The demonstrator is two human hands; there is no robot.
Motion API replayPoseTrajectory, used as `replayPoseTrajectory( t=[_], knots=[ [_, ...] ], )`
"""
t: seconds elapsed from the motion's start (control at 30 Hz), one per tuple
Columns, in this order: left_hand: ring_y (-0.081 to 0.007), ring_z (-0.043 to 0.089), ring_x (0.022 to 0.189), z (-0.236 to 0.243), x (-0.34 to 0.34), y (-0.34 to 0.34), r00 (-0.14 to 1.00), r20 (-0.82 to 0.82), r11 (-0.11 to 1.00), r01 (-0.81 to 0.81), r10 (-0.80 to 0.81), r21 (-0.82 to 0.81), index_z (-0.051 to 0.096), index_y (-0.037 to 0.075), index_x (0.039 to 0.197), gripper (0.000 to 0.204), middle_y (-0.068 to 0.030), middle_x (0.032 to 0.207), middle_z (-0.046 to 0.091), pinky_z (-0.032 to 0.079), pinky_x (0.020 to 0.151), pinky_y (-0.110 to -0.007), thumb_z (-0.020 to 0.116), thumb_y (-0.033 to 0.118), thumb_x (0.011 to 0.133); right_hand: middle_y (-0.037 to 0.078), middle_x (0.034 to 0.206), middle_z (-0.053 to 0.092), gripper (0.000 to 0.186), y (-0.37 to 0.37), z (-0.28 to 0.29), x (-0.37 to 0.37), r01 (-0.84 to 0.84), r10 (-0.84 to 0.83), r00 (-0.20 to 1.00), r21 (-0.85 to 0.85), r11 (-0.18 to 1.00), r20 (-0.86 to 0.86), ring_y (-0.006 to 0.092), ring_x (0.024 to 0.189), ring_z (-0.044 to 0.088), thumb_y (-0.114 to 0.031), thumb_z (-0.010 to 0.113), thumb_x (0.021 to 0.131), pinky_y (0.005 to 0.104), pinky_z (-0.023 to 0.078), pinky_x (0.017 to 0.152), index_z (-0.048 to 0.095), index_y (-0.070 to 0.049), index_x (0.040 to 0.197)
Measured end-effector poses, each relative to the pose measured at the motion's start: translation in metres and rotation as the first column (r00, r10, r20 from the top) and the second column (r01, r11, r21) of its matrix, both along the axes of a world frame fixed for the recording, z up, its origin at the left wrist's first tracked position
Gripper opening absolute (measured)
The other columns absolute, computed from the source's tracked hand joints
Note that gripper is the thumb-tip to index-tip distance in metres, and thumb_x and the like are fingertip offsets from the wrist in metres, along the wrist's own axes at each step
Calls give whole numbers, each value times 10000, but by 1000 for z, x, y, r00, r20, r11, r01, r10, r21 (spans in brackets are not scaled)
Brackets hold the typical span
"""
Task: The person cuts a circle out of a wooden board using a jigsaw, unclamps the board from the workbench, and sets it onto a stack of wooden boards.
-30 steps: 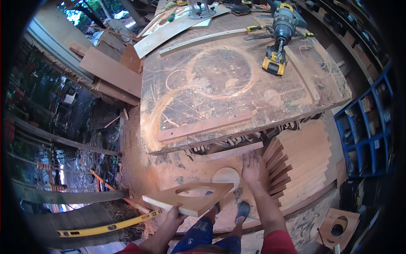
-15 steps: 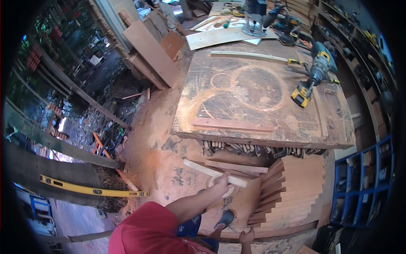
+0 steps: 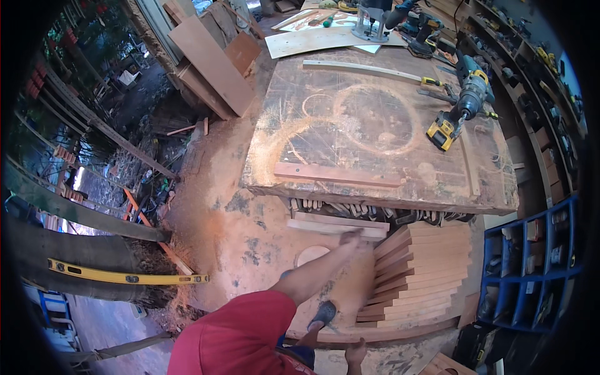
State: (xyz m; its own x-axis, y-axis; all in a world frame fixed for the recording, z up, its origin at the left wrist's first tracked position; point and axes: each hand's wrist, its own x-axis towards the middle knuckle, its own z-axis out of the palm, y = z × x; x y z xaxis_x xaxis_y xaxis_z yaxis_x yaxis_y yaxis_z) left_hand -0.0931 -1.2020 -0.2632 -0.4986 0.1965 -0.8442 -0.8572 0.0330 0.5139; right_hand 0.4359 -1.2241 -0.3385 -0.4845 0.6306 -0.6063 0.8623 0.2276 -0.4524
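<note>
Below the workbench's front edge, my left hand point(image 3: 352, 239) reaches to the right end of a pale wood strip point(image 3: 307, 225). Its fingers are smeared by motion, so whether they still grip the strip cannot be told. Just behind that strip lies a second, reddish wood strip point(image 3: 340, 220), roughly parallel. Lower down, near the long board at the foot of the stack, my right hand point(image 3: 355, 352) is raised with fingers apart and nothing visible in it. To the right of both hands lies a fanned stack of wood boards point(image 3: 431, 269).
The workbench point(image 3: 387, 172) carries a reddish strip point(image 3: 337, 174), a yellow-and-black drill point(image 3: 465, 106) and a router point(image 3: 372, 28). Clamps point(image 3: 325, 206) hang under its edge. A blue compartment rack point(image 3: 531, 262) stands right; a yellow spirit level point(image 3: 128, 276) lies left. Sawdust covers the floor.
The pale strip has swung from a slant to lie alongside the reddish strip, farther toward the workbench. My left hand moved away from me and rightward. My right hand stays low near the stack.
</note>
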Motion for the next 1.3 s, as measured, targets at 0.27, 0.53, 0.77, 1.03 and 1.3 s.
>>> replayPoseTrajectory(
  t=[0.27, 0.53, 0.77, 1.03, 1.3],
  knots=[
    [-433, 550, 1388, 44, 3, -19, 192, -325, 357, 728, -926, -586, 603, -5, 1395, 540, -290, 1457, 583, 475, 1127, -525, 598, 331, 973, 268, 1308, 685, 734, -3, 29, -21, 127, -124, 991, 52, 991, -46, 382, 1244, 669, -198, 848, 848, 436, 526, 1063, 522, 81, 1443],
    [-372, 569, 1228, -27, 4, -70, -35, -471, 458, 186, -881, -869, 663, 53, 1251, 373, -199, 1250, 607, 475, 1037, -524, 598, 185, 908, 291, 1365, 648, 753, -7, 38, -28, 51, -55, 995, 49, 998, 82, 428, 1309, 621, -249, 824, 831, 488, 482, 1126, 536, 70, 1450],
    [-350, 542, 1162, -46, 5, -96, -222, -373, 381, 8, -901, -925, 667, 84, 1225, 325, -163, 1237, 578, 448, 967, -564, 560, 196, 939, 249, 1349, 642, 757, -23, 37, -37, 42, -42, 999, -12, 999, 14, 399, 1230, 646, -242, 780, 881, 444, 510, 1090, 456, 22, 1512],
    [-413, 461, 1360, -31, -29, -71, -200, -185, 164, 118, -962, -979, 547, 90, 1472, 760, -206, 1409, 528, 401, 1124, -562, 801, 391, 822, 296, 1309, 690, 694, -29, 71, -36, 103, -93, 992, 110, 989, -89, 433, 1215, 682, -188, 759, 830, 485, 548, 1038, 555, 11, 1462],
    [-412, 429, 1410, -25, -16, -73, -295, -237, 237, 36, -926, -971, 478, 88, 1509, 843, -202, 1438, 502, 349, 1196, -534, 859, 322, 794, 311, 1345, 666, 734, -53, 82, 28, 317, -319, 934, 42, 948, 163, 448, 1276, 643, -177, 739, 817, 482, 509, 1106, 526, 20, 1492]
  ],
)
